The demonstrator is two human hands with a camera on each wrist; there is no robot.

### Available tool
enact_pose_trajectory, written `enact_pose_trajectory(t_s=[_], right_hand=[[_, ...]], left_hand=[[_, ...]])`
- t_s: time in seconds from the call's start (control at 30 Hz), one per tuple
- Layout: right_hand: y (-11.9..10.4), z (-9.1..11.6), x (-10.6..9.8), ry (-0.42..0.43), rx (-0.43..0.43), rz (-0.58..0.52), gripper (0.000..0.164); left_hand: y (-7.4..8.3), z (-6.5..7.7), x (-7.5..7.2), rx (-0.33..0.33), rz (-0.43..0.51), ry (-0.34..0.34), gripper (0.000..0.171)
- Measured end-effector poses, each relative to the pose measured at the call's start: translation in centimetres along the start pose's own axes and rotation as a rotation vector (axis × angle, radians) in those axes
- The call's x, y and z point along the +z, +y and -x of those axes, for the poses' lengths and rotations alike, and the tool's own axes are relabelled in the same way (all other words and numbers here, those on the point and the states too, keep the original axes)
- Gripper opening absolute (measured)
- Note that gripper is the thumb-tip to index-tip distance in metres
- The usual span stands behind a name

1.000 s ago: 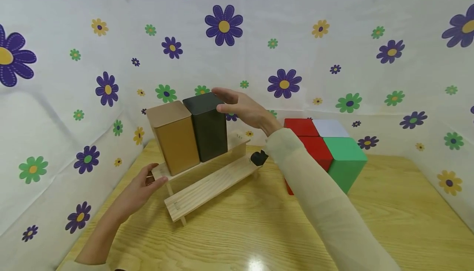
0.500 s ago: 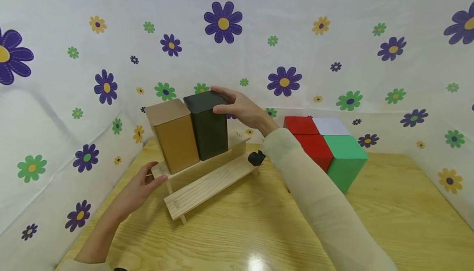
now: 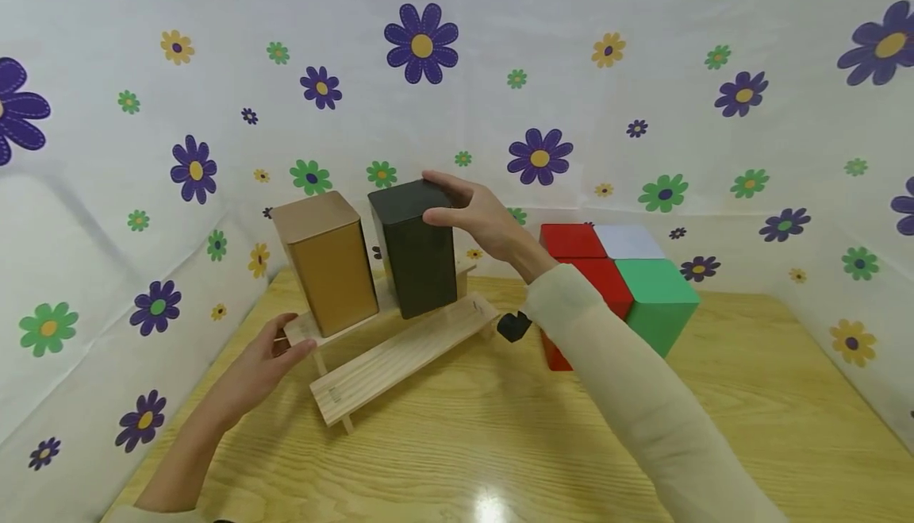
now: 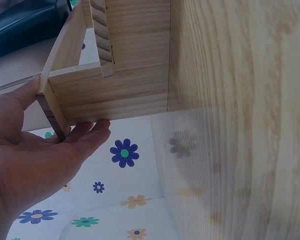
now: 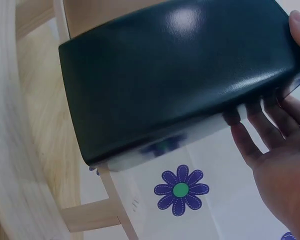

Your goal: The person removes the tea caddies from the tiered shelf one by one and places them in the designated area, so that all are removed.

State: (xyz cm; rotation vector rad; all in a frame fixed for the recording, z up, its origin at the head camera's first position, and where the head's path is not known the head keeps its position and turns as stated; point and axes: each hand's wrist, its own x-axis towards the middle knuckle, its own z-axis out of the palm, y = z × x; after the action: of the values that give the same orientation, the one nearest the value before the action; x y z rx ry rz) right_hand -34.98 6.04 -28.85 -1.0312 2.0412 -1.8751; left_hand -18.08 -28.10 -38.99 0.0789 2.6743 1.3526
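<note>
A two-step wooden rack (image 3: 400,360) stands on the table. My left hand (image 3: 246,372) grips the left end of its upper shelf, thumb on top and fingers underneath, as the left wrist view shows. On that shelf stands a gold-brown tin (image 3: 332,277). To its right is a black tin (image 3: 421,265), dark green in the right wrist view, with a narrow gap between the two. My right hand (image 3: 485,217) holds the black tin near its top right, thumb at the front and fingers behind. Whether its base touches the shelf I cannot tell.
To the right stand several coloured boxes: two red ones (image 3: 571,241), a white one (image 3: 628,242) and a green one (image 3: 660,309). The right sleeve partly covers the red ones. A flower-printed cloth (image 3: 493,110) encloses the wooden table (image 3: 428,459) at the back and sides.
My right hand has closed on the black tin and shifted it right, slightly toward me, opening a gap from the gold-brown tin. My left hand keeps its grip on the shelf end.
</note>
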Motion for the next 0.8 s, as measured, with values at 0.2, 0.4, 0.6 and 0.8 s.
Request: enact_pose_trajectory(t_s=[0.2, 0.4, 0.6, 0.8], right_hand=[[-0.6, 2.1, -0.1, 0.021, -0.014, -0.022, 0.076], [-1.3, 4.6, -0.5, 0.038, -0.023, -0.036, 0.079], [-1.8, 6.9, -0.9, 0.039, -0.029, -0.016, 0.084], [-2.4, 9.2, -1.0, 0.062, 0.001, 0.037, 0.077]], left_hand=[[-0.1, -0.1, 0.0, 0.005, 0.002, -0.003, 0.086], [-0.3, -0.1, 0.1, 0.007, 0.006, -0.005, 0.086], [-0.3, -0.2, 0.1, 0.013, -0.005, -0.003, 0.084], [-0.4, -0.3, -0.1, 0.0, -0.004, -0.018, 0.087]])
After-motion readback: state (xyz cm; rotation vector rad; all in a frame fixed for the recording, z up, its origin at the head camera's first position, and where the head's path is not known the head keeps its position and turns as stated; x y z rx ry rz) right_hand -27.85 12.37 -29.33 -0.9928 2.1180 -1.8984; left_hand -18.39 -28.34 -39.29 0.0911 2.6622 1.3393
